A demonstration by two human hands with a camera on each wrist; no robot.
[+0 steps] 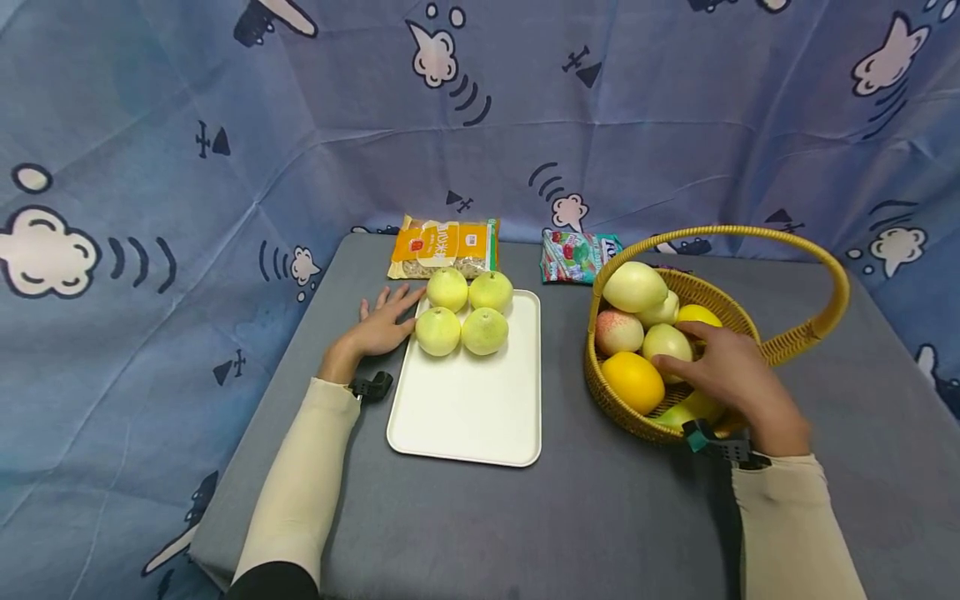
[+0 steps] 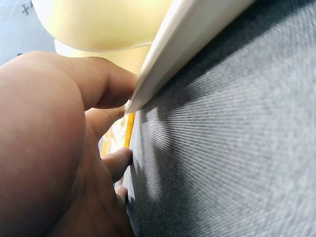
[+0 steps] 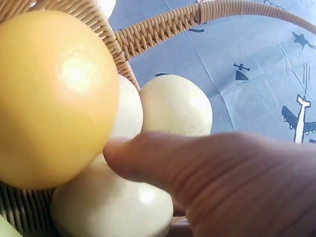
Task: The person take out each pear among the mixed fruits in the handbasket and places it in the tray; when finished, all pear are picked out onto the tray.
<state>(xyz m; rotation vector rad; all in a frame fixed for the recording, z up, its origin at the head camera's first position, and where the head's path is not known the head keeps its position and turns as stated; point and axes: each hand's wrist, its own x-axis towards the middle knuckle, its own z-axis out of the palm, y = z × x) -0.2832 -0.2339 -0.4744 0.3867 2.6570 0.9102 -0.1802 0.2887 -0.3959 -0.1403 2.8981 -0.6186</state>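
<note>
Grey fabric [image 1: 600, 517] covered the table, on which a white rectangular tray [image 1: 465, 417] lay left of a woven basket [image 1: 708, 292] with an arched handle. Four round yellow-green fruits [image 1: 484, 332] were grouped on the tray's far end. Left hand [image 1: 382, 323]: fingers spread and loosely extended, the thumb touching the tray's near-left rim in the left wrist view; nothing was gripped. Right hand [image 1: 727, 367]: thumb and fingers curved around a pale green fruit [image 1: 664, 343] inside the basket, the opening between them about the fruit's width. Beside the held fruit lay an orange [image 1: 633, 383], a red-flushed peach [image 1: 618, 332], a bright yellow fruit [image 1: 699, 315] and an elongated yellow-green fruit [image 1: 693, 408]; a further pale fruit [image 1: 635, 287] rested on top at the far side. Behind the tray lay an orange bag [image 1: 442, 243] printed with large white Chinese characters, too soft to read with certainty, beside a red emblem and a small white square; grain-like contents showed along its lower edge. Right of it, a teal-and-red packet [image 1: 577, 254] bore pale lettering too small to read. Blue cloth [image 1: 360, 175] printed with clouds and aircraft hung behind.
</note>
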